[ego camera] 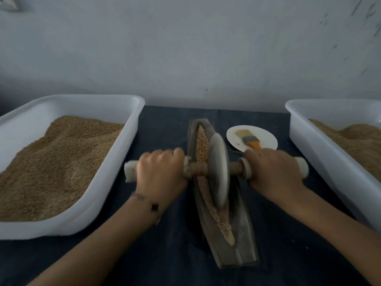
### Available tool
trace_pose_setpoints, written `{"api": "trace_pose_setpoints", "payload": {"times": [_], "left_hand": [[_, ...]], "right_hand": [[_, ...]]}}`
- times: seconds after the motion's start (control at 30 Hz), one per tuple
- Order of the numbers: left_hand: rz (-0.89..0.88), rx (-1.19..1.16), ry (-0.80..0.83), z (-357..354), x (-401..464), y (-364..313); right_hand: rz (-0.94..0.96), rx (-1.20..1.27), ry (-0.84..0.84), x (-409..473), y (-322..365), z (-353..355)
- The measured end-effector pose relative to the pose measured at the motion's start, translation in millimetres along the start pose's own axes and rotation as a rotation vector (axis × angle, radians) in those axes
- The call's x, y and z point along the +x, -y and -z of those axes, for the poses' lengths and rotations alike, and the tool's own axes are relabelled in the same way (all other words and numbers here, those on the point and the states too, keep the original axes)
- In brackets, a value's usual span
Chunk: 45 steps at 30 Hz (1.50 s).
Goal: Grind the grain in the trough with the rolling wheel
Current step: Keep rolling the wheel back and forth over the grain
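Both hands, left hand (162, 170) and right hand (274, 170), grip the axle handle (235, 168), fingers closed; rolling wheel (219, 172) mid-trough (226, 234); advise even pressure across grain (203, 141)

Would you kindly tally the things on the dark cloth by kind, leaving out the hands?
White tubs of grain: 2 (left tub, right tub)
Grinding trough: 1
Rolling wheel: 1
White plate: 1
Brush: 1
Total: 6
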State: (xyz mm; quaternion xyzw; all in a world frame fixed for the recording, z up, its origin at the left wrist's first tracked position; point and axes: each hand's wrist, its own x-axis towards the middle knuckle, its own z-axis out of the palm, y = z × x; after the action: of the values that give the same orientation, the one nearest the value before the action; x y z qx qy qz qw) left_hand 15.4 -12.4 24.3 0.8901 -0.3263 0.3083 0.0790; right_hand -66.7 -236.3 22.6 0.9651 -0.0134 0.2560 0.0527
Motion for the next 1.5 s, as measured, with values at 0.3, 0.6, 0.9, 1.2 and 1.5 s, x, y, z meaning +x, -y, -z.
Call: {"api": "trace_pose_setpoints", "payload": {"times": [0.3,0.6,0.9,1.2,1.5], "left_hand": [[0.159,0.108,0.033,-41,48,13],[0.058,0.085,0.071,-2,3,-2],[-0.001,-0.052,0.113,67,-45,-9],[0.043,-0.036,0.105,19,-26,-4],[0.11,0.225,0.021,-21,25,2]], "right_hand": [[-0.021,-0.031,-0.094,62,-9,-41],[0.048,-0.007,-0.144,11,-3,-16],[0.203,0.057,-0.168,-44,3,63],[0.13,-0.042,-0.181,-23,3,23],[-0.012,-0.006,-0.124,25,-14,-36]]}}
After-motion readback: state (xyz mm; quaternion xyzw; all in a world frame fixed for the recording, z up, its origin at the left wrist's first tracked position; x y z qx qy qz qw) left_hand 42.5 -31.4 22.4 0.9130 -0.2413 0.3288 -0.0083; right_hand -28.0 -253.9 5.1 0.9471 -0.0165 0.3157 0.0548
